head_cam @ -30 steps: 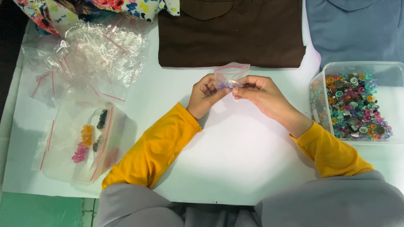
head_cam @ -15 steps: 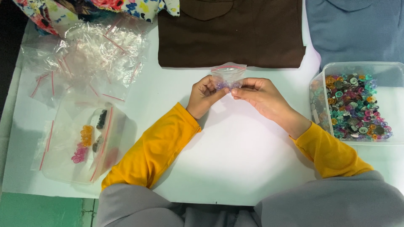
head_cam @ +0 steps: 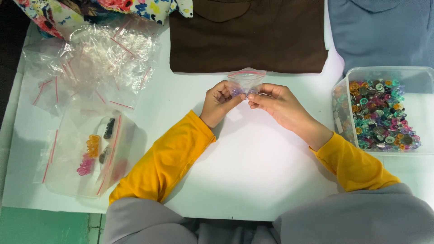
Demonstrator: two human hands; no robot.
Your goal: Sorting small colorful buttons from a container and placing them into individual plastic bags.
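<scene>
Both my hands meet over the middle of the white table [head_cam: 253, 180] and pinch one small clear zip bag [head_cam: 246, 79] with a red seal strip. Purple buttons show through the bag between my fingers. My left hand [head_cam: 219, 101] grips the bag's left side and my right hand [head_cam: 278, 101] grips its right side. The bag's top stands up above my fingers, just in front of a folded brown garment [head_cam: 248, 34].
A clear plastic tub [head_cam: 418, 113] full of mixed coloured buttons stands at the right. A heap of empty zip bags [head_cam: 90, 58] lies at the upper left. Below it a larger clear bag [head_cam: 86, 153] holds orange, pink and black buttons. A blue garment [head_cam: 384, 31] and floral cloth [head_cam: 90, 9] lie at the back.
The small bag has dropped slightly between my fingers and stands more upright. My hands have stayed in the same spot.
</scene>
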